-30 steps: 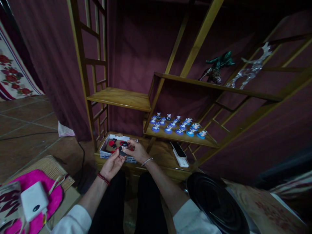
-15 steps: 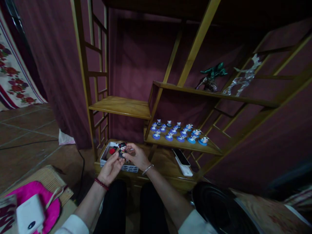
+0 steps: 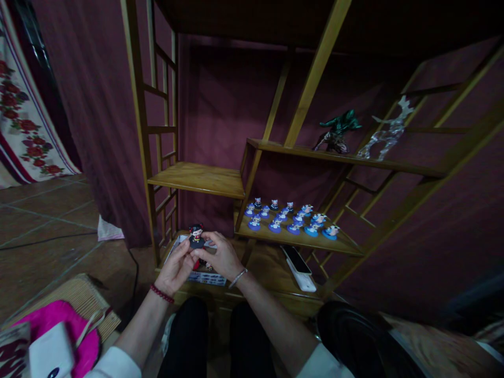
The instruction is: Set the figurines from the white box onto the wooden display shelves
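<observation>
Both hands come together over a shallow white cardboard box with a patterned side wall (image 3: 208, 279). From my remote seat I see the left hand (image 3: 178, 268) pinching the dark, flat base of a small figurine with black hair and red trim (image 3: 196, 235) between thumb and fingers, while the right hand (image 3: 221, 256) bends its thumb and forefinger onto the opposite edge. The figurine stands roughly upright between them, raised above the box.

I judge it light and stiff, probably moulded plastic, and a little slippery where the finish looks smooth. The broad base seems the safest place for me to grip; the hair knots at the head look thin enough to snap, so I would keep pressure off them. Below, red and black pieces (image 3: 197, 264) show inside the box, partly hidden by the fingers.

To the right, rows of small figurines on rounded purple, blue and black bases (image 3: 275, 226) line a varnished yellow-brown wooden shelf (image 3: 342, 247). Beneath it lies a flat, dark-screened phone (image 3: 298, 260). Higher up I make out a dark green sculpture with a rough, twisting form (image 3: 339, 129) beside a clear, glassy, deer-like ornament (image 3: 388, 135).
</observation>
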{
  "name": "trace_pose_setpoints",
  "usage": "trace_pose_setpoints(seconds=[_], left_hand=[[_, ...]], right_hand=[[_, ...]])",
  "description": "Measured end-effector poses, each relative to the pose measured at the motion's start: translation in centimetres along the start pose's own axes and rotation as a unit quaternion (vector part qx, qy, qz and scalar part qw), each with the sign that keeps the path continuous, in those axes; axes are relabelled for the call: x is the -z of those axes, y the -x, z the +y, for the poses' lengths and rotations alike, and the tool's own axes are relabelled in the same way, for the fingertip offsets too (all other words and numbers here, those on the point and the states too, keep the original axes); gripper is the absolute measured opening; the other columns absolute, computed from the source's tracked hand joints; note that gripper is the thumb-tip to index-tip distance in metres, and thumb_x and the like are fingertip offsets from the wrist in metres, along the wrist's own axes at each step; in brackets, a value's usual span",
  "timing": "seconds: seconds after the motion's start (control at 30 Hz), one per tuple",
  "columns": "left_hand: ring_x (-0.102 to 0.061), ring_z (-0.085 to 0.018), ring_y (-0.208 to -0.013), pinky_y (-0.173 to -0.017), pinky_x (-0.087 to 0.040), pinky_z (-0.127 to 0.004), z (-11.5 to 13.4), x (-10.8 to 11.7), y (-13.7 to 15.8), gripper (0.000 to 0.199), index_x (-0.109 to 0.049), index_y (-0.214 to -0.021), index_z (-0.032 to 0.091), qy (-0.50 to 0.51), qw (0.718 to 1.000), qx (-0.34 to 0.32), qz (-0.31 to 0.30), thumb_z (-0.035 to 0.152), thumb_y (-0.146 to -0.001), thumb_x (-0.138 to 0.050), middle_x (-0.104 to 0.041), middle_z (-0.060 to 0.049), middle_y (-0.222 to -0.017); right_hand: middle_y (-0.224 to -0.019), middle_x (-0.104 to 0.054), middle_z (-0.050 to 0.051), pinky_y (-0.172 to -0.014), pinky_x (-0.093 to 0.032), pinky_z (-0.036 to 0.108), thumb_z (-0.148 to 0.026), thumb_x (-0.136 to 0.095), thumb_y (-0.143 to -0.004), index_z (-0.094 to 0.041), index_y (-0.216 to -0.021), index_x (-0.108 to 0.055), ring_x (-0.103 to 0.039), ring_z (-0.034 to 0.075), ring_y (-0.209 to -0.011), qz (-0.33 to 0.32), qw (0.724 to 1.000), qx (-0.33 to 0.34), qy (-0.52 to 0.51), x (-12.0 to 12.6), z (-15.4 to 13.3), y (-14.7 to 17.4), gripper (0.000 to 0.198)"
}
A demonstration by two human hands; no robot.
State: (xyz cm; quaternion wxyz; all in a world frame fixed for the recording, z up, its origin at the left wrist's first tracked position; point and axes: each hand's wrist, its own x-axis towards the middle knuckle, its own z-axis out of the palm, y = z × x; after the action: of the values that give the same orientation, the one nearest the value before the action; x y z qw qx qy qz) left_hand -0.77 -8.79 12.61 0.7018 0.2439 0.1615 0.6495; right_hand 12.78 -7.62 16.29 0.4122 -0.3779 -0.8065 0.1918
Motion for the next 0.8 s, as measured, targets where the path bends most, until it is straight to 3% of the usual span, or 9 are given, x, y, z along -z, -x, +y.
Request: trace_pose_setpoints(seconds=[0.23, 0.4, 0.8], left_hand=[[-0.059, -0.015, -0.088, -0.081, -0.046, -0.024, 0.8, -1.1, -0.2, 0.022, -0.062, -0.094, 0.013, -0.01, 1.0, -0.013, -0.002, 0.016, -0.073, -0.059, -0.065, -0.007, -0.094], [-0.06, -0.013, -0.082, -0.075, -0.048, -0.022, 1.6, -2.0, -0.4, 0.023, -0.061, -0.096, 0.014, -0.029, 0.999, -0.022, -0.003, 0.017, -0.074, -0.058, -0.065, -0.007, -0.094], [-0.06, -0.011, -0.072, -0.068, -0.048, -0.02, 3.7, -5.0, -0.4, 0.018, -0.062, -0.081, 0.015, -0.066, 0.991, -0.101, 0.055, 0.014, -0.064, -0.067, -0.065, -0.002, -0.081]], right_hand=[[-0.091, -0.059, 0.003, -0.078, -0.042, 0.031, -0.03, -0.061, -0.069, -0.021, -0.096, -0.056, -0.052, 0.017, -0.085, 0.041, 0.999, -0.016, 0.018, 0.2, -1.6, -0.9, 0.028], [-0.092, -0.06, 0.003, -0.077, -0.042, 0.03, -0.032, -0.061, -0.069, -0.021, -0.097, -0.056, -0.053, 0.016, -0.085, 0.065, 0.998, -0.019, 0.017, 0.5, -2.2, -1.5, 0.031], [-0.084, -0.061, 0.001, -0.069, -0.043, 0.028, -0.034, -0.061, -0.067, -0.022, -0.089, -0.055, -0.054, 0.014, -0.074, 0.082, 0.996, -0.043, 0.015, 1.2, -4.0, -3.3, 0.026]])
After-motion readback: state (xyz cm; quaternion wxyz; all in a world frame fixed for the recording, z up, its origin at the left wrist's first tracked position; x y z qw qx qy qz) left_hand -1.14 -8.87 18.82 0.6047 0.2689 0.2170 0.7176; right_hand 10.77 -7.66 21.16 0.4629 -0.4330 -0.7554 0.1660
